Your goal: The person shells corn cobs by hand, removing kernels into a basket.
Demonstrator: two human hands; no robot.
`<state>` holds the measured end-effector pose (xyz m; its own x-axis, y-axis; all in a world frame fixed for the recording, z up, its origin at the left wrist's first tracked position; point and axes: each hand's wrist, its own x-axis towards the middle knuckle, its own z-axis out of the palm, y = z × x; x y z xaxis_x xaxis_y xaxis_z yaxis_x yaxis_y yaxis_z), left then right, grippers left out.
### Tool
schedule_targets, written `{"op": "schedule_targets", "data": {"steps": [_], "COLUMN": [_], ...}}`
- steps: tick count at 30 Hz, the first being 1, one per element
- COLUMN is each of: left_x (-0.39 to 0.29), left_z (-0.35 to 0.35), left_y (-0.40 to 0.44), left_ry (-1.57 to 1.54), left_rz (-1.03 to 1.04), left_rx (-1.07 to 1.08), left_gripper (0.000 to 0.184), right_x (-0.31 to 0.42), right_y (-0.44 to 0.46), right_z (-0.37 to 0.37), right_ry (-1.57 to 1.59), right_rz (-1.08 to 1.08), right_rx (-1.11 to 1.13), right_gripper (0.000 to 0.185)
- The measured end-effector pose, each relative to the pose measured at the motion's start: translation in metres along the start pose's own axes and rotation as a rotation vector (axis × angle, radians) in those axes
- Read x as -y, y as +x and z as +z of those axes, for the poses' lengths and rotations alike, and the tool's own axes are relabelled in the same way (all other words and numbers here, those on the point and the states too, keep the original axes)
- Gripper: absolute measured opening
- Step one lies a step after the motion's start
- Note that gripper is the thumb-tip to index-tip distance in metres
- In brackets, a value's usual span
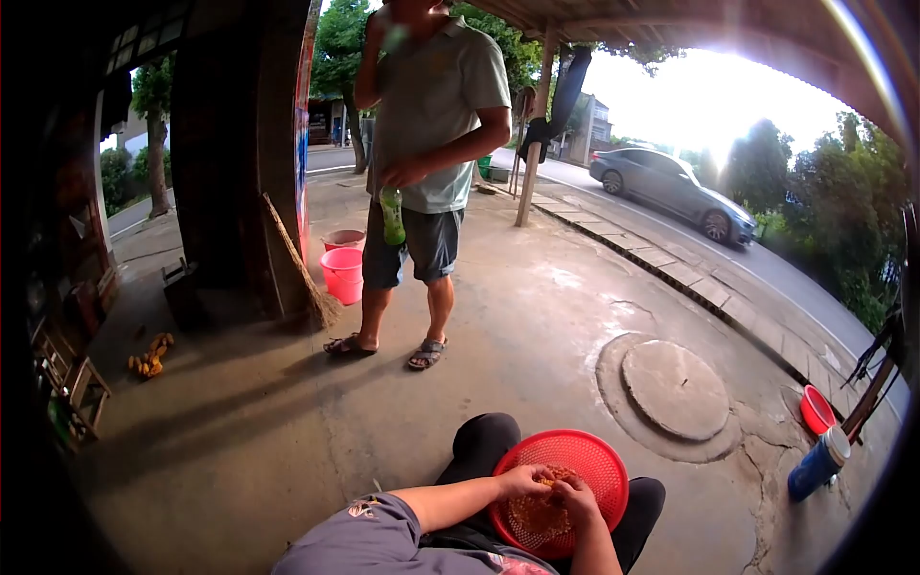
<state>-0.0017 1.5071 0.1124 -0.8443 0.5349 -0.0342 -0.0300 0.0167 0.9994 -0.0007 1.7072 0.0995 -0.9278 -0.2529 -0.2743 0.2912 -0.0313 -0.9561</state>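
Note:
A red plastic mesh basket (604, 458) rests on my lap between my knees. Small orange-yellow grains (537, 516), which look like corn kernels, lie in its bottom. Over the basket, my left hand (525, 481) and my right hand (575, 498) meet with curled fingers. Between them shows a bit of an orange-yellow piece, seemingly an ear of corn (548, 481); the fingers cover most of it.
A person (431, 125) stands ahead, holding a green bottle (393, 216). Behind are a pink bucket (342, 275) and a broom (302, 268). Yellow pieces (150, 356) lie on the floor at left. At right are a round concrete cover (675, 388), blue container (819, 464) and red basin (816, 410).

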Motion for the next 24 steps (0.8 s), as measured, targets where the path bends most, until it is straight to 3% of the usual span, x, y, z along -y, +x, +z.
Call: {"op": "schedule_targets", "data": {"steps": [15, 18, 20, 24], "left_x": [0.026, 0.028, 0.013, 0.011], "left_z": [-0.006, -0.004, -0.001, 0.000], "left_y": [0.014, 0.013, 0.007, 0.006], "left_ry": [0.064, 0.021, 0.033, 0.010], "left_rz": [0.060, 0.065, 0.049, 0.030], "left_rx": [0.029, 0.041, 0.034, 0.017], "left_gripper": [0.038, 0.037, 0.038, 0.038], "right_x": [-0.007, 0.005, 0.019, -0.005], "right_y": [0.008, -0.002, -0.008, 0.007], "right_z": [-0.005, 0.011, 0.016, -0.001], "right_ry": [-0.169, -0.035, -0.205, -0.222], "right_rz": [-0.018, -0.070, 0.000, -0.045], "right_rx": [0.027, -0.002, -0.026, 0.040], "right_gripper": [0.026, 0.026, 0.034, 0.031]}}
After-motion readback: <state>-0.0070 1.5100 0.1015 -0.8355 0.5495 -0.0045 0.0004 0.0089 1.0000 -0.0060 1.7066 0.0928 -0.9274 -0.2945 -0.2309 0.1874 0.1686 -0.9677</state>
